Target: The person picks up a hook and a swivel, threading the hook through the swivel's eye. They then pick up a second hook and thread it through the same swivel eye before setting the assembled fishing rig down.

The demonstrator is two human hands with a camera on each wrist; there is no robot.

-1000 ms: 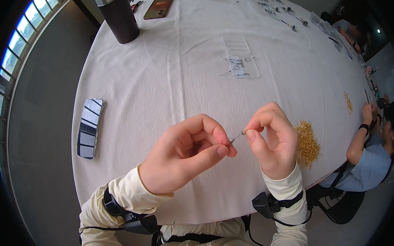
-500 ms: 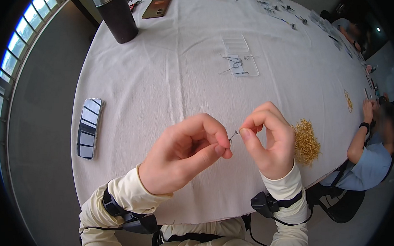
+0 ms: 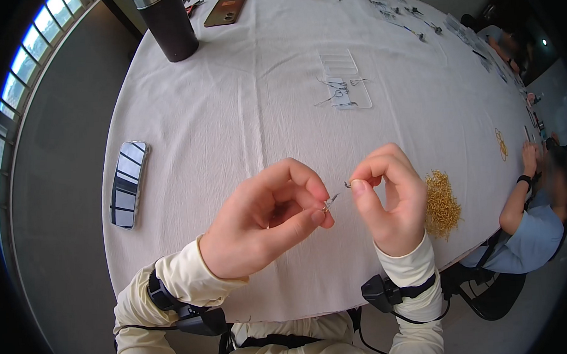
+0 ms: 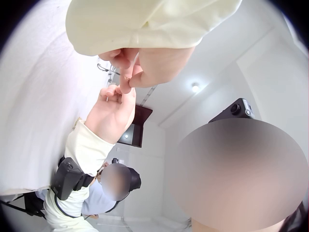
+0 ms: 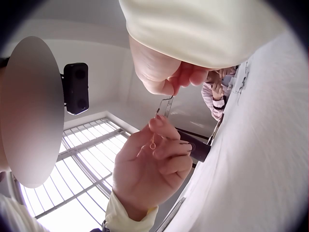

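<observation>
My left hand (image 3: 259, 209) pinches a small metal piece (image 3: 334, 199) between thumb and fingertips, its thin end pointing toward the other hand. In the right wrist view a tiny ring (image 5: 153, 145) shows beneath those fingertips. My right hand (image 3: 393, 200) pinches a small dark bent wire piece (image 3: 347, 185), hook-like in shape, between thumb and index finger. A narrow gap separates the two pieces in the head view. Beside the right hand lies a pile of small gold metal pieces (image 3: 443, 205). The fingers cover most of what each hand holds.
Beyond the hands, a clear plastic box (image 3: 362, 97) holds several dark wire hooks. A phone (image 3: 130, 185) lies at left; a dark tumbler (image 3: 171, 30) and second phone (image 3: 225, 11) stand farther back. Yellow rings (image 3: 501, 145) lie at right, near another person (image 3: 526, 236).
The hands came closer together, then drew slightly apart. The left-hand piece now tilts up, with a ring showing at the fingertips, and the right-hand piece is separate from it.
</observation>
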